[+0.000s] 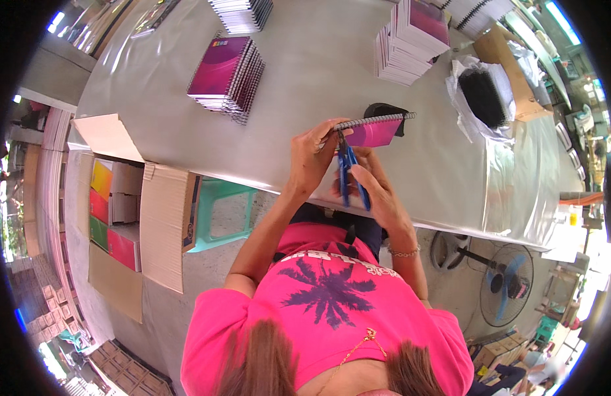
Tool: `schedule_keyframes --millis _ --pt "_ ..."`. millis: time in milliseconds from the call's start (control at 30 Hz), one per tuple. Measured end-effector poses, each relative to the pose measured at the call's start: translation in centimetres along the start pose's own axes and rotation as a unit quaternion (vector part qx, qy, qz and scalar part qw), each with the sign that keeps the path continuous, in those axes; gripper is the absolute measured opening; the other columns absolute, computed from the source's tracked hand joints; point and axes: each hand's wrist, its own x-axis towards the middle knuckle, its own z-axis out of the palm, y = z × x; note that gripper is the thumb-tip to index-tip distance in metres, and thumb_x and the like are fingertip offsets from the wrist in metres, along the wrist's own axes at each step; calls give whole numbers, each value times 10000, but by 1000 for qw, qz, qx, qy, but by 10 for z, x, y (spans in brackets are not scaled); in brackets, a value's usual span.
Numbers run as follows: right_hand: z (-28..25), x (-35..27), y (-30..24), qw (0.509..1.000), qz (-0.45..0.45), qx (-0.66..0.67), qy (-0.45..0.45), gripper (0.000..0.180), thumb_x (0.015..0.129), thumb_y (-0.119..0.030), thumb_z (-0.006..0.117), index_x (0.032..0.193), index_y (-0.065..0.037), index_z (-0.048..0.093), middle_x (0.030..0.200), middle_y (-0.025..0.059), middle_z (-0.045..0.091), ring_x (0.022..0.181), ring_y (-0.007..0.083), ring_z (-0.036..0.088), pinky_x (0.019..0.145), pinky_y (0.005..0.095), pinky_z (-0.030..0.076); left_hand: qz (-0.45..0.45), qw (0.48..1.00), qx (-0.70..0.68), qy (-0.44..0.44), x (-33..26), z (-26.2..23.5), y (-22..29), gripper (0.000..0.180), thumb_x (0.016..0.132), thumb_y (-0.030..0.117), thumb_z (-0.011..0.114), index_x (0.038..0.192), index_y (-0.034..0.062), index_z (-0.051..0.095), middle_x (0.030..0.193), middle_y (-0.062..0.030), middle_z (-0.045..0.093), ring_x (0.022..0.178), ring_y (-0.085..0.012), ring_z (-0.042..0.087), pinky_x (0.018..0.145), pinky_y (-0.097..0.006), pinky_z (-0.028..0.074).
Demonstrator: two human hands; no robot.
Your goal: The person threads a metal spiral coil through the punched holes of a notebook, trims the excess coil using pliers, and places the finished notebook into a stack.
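A spiral notebook with a purple-pink cover [379, 134] is held up over the table's near edge, its wire coil along the upper side. My left hand [310, 153] grips it by its left end, fingers closed. In my right hand [379, 190] are blue-handled pliers [346, 168], their jaws at the left end of the coil, close to my left fingers. Whether the jaws are closed on the wire is too small to tell. Just behind the notebook lies a black rounded object [383, 109], partly hidden by it.
Stacks of purple spiral notebooks [220, 69] stand further back, with a stack of purple-covered books [421, 43] at right. Black coils [483, 98] lie in white wrapping beside cardboard. An open carton [163, 228] holds notebooks at left, near a green stool [210, 239]. A fan [507, 284] stands right.
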Motion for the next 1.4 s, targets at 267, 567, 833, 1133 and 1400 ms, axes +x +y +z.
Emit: schedule_keyframes --millis 267,567,833,1133,1400 --pt "-121 -11 -8 747 -139 -579 295 397 905 -205 645 1277 -97 558 1182 141 547 1119 310 519 989 432 403 67 944 21 322 52 -93 34 322 907 135 704 1188 -14 652 886 -27 663 780 -72 586 685 -213 487" --pt "-147 -10 17 656 -118 -616 421 420 902 -281 644 1294 -157 564 1283 140 501 1219 341 442 1066 492 298 83 883 211 411 76 -163 -7 191 902 143 698 1029 0 688 899 -78 699 773 -147 635 696 -289 518" --pt "-146 -2 8 678 -89 -589 432 339 900 -301 645 1224 -200 632 1282 102 516 1218 335 456 1066 517 262 96 856 294 414 71 -175 -24 167 898 178 685 979 40 735 926 -82 745 870 -197 718 789 -320 536" --pt "-154 40 -37 733 -220 -542 347 310 922 -300 645 1170 -114 660 1156 104 632 1135 273 554 1015 420 382 54 868 287 401 65 -174 -26 200 909 208 683 1002 40 741 922 -95 749 846 -206 732 750 -308 563" --pt "-122 118 -128 855 -335 -279 281 577 949 -523 575 1211 -11 624 1030 53 605 906 129 540 850 294 443 69 867 297 393 62 -172 -22 226 908 214 685 1041 35 725 988 -125 735 912 -267 716 797 -352 547"
